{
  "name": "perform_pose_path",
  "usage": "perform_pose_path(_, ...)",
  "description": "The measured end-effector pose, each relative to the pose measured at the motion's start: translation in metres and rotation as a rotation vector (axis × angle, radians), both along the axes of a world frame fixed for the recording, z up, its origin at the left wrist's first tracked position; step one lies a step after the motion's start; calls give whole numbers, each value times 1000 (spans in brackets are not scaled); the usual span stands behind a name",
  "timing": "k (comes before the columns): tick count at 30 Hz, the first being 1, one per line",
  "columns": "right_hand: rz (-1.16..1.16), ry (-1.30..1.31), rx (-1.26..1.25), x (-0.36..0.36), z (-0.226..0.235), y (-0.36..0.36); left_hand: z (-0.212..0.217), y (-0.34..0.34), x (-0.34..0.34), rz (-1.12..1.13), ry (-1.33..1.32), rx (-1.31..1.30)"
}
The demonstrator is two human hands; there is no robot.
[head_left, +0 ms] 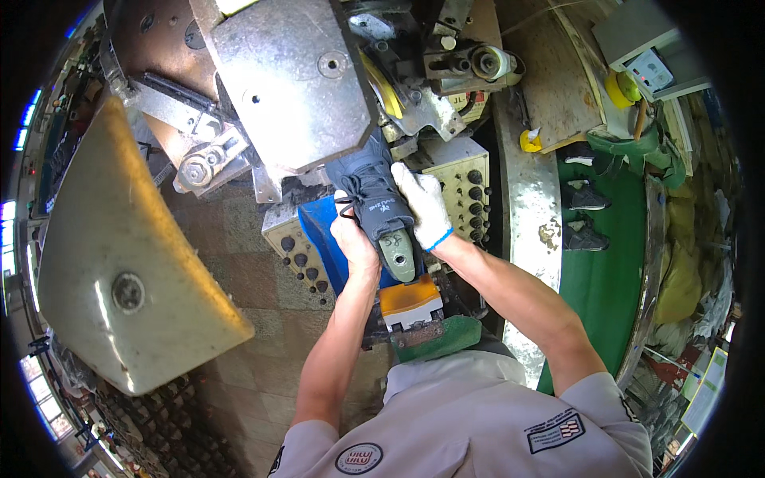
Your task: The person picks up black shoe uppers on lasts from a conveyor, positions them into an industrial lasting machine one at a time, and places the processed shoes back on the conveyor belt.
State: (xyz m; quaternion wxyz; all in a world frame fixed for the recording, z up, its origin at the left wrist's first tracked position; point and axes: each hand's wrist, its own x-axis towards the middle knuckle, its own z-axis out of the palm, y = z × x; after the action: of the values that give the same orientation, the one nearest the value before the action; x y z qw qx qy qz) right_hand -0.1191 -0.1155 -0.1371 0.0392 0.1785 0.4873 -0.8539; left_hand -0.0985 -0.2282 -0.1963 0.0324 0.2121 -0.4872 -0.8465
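- Shoe (368,185), dark with black laces, at mid-frame, fitted over a green last (398,259); far end running beneath a broad metal plate (287,84), last's bare end toward the person's body.
- Contact between plate and shoe: impossible to tell from this angle.
- Left hand (355,239) along the shoe's left side, grip clamped on it, with a loop of black lace just beside the fingers.
- Right hand (422,201) in a white glove with a blue cuff, grip clamped on the shoe's right side, directly across from the left.
- Below the last, an orange pad (409,295) over a pale block, near but below the last's tip.
- Blue panel (319,231) behind the left wrist; 2 knobbed control boxes, 1 at left (299,259) and 1 at right (466,191).
- To the right, a worn metal strip (532,239), then a green belt (602,295) with 3 dark shoes (586,196) in a row.
- At far left, a large pale cover (84,279) with a round fitting, well apart from both hands.
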Motion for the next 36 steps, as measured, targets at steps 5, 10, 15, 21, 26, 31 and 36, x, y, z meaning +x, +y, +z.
perform_pose_path(5, 85, -21, 60, 5, -9, 10, -3, -8, -3, -149, 74, -12)
perform_pose_path(10, 1, 15, 39, 6, -13, 0, 7, -11, -1, -157, 69, -126)
perform_pose_path(15, 66, 47, 341, 17, -9, 15, 22, -27, 9, -152, -245, -212)
perform_pose_path(21, -76, 1, 171, 99, -28, 116, 65, -27, 70, 19, 13, -368)
perform_pose_path(26, -417, -364, 88, 179, -90, 243, 106, 3, 75, -65, 162, -734)
perform_pose_path(31, -709, -597, -172, 274, -207, 392, 118, 67, 59, -34, 0, -1201)
perform_pose_path(36, -1046, -854, 126, 316, -257, 492, 111, 75, 49, 13, -105, -1237)
